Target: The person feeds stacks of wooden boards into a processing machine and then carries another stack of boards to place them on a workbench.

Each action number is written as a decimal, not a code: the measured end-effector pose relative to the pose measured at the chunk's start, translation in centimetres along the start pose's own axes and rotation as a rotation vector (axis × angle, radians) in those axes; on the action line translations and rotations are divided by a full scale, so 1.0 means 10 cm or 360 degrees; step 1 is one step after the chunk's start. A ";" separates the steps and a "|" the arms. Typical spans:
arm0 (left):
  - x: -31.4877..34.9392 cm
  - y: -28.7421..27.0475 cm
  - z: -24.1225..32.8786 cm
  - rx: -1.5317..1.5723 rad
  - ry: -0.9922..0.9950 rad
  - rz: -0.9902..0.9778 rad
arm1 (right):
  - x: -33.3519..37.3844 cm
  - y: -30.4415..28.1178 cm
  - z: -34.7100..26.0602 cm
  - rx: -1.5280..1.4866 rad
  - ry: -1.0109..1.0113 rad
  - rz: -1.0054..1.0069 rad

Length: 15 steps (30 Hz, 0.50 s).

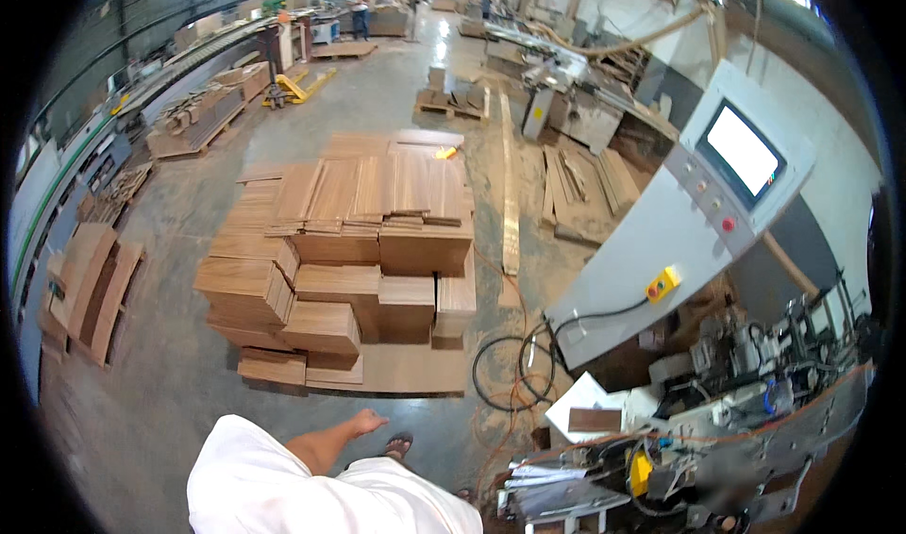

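Note:
My left hand (368,423) hangs in front of my body, past the white sleeve (245,458), with its fingers loosely apart and no object visible in it. It touches nothing I can see. Nearest to it, just ahead, is a large stepped stack of brown wood-grain panels (340,284), resting on a flat brown board (415,369). A small yellow item (445,154) lies on top of the stack at the far right. My right hand is out of the picture.
A grey control cabinet (651,223) with a lit screen stands right. Black cable loops (519,374) lie on the floor beside it. An edge-working machine (698,449) fills the lower right. Left are more panels (90,289), a roller conveyor (179,67) and a yellow pallet jack (297,89).

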State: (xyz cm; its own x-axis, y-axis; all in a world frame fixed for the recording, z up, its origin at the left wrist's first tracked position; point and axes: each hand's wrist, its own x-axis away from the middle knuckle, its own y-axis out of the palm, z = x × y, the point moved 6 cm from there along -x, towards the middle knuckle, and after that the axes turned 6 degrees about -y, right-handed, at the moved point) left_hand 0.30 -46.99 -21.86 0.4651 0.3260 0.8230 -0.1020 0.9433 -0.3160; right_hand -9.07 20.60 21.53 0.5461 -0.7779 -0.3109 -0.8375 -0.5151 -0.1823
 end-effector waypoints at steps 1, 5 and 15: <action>-0.13 -0.04 0.04 0.0002 0.0076 -0.0012 | 0.10 -0.07 0.06 0.0064 0.0029 0.0018; -0.07 -0.09 0.22 0.0004 0.0018 -0.0027 | 0.33 -0.59 0.43 0.0289 0.0159 0.0088; -0.11 0.02 0.36 -0.0445 -0.0184 -0.0568 | 1.49 -1.40 1.16 0.0195 0.0407 0.0313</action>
State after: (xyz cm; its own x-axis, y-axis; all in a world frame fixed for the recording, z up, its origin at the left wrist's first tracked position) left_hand -3.42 -46.97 -21.10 0.3253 0.0043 0.9456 0.2948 0.9497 -0.1057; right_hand 10.60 20.46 8.61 0.3482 -0.9309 -0.1103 -0.9146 -0.3115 -0.2577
